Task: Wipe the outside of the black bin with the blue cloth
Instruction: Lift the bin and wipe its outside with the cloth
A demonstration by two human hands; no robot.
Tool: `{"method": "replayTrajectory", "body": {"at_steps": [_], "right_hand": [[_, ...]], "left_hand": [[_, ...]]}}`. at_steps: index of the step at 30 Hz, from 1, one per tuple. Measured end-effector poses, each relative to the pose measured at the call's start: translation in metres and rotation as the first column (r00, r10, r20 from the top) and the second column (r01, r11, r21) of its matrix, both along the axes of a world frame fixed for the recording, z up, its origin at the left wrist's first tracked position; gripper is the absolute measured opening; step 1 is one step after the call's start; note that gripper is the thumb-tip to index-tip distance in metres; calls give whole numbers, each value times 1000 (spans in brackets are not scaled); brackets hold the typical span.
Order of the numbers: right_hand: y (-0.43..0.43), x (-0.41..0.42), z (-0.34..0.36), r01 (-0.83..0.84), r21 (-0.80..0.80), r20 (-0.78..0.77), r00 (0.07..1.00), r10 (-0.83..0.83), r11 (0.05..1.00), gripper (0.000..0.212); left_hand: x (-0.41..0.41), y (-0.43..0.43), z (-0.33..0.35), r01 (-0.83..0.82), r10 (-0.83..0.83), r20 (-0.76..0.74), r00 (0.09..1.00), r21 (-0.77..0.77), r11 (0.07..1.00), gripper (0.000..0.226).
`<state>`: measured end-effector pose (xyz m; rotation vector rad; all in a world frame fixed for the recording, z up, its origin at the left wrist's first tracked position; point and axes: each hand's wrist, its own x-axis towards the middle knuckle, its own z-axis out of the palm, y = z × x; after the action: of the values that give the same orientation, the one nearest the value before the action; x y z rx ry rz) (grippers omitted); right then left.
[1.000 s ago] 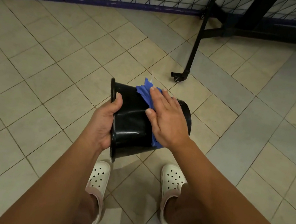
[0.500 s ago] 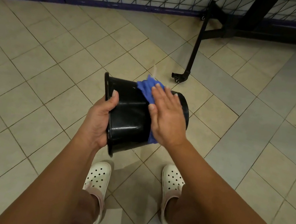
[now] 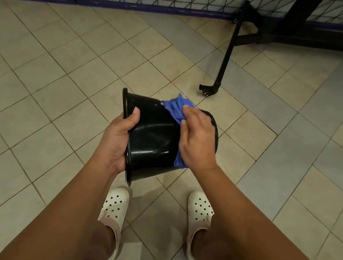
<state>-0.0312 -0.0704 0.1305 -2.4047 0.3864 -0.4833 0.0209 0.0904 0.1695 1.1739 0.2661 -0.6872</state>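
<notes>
A glossy black bin (image 3: pixel 154 136) is held on its side in the air above the tiled floor, its open rim turned left. My left hand (image 3: pixel 117 142) grips that rim, thumb lying over the outer wall. The blue cloth (image 3: pixel 177 109) is bunched on the bin's upper wall near the base. My right hand (image 3: pixel 196 141) lies over the cloth with fingers curled on it, pressing it against the bin; a strip of cloth shows under my wrist.
Two white clogs (image 3: pixel 113 210) stand on the tiles below the bin. A black metal stand leg with a caster (image 3: pixel 207 89) sits just beyond the bin to the right. A mesh fence with a purple frame (image 3: pixel 117 6) runs along the far side.
My right hand has slid with the cloth toward the bin's base and its fingers have curled, bunching the cloth. The bin has turned slightly in my left hand.
</notes>
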Motion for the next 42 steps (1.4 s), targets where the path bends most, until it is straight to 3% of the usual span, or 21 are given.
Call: {"method": "replayTrajectory", "body": {"at_steps": [3, 5, 8, 11, 16, 19, 27, 36, 42], "right_hand": [[6, -2, -3, 144, -32, -143, 979, -147, 989, 36], [14, -6, -4, 196, -70, -103, 974, -203, 978, 34], [18, -7, 0, 71, -83, 0, 997, -71, 994, 35], [3, 0, 3, -83, -81, -43, 996, 80, 993, 35], [-25, 4, -12, 155, -29, -232, 960, -157, 988, 36], [-8, -4, -15, 261, -49, -246, 932, -265, 964, 40], [1, -7, -1, -13, -89, -152, 988, -1, 996, 49], [0, -6, -22, 328, 31, -280, 910, -307, 944, 48], [16, -10, -15, 126, 34, -145, 982, -120, 991, 53]], "left_hand": [[-1, -2, -2, -11, 11, 1, 1000, 38, 999, 25], [0, 0, -3, -3, 4, -20, 1000, 33, 999, 28], [2, 1, -2, 34, -34, -28, 999, 9, 999, 28], [-1, -4, 1, 64, -64, 18, 998, -10, 998, 23], [-4, -4, -2, 48, -50, 42, 998, 32, 998, 25], [-3, -3, -3, 38, -40, 45, 998, 49, 998, 23], [0, -2, 3, 24, -24, 12, 1000, -1, 1000, 21], [-3, -2, 0, -43, 42, 9, 999, 74, 996, 19], [-2, -5, 1, -19, 20, -20, 1000, 35, 999, 22]]}}
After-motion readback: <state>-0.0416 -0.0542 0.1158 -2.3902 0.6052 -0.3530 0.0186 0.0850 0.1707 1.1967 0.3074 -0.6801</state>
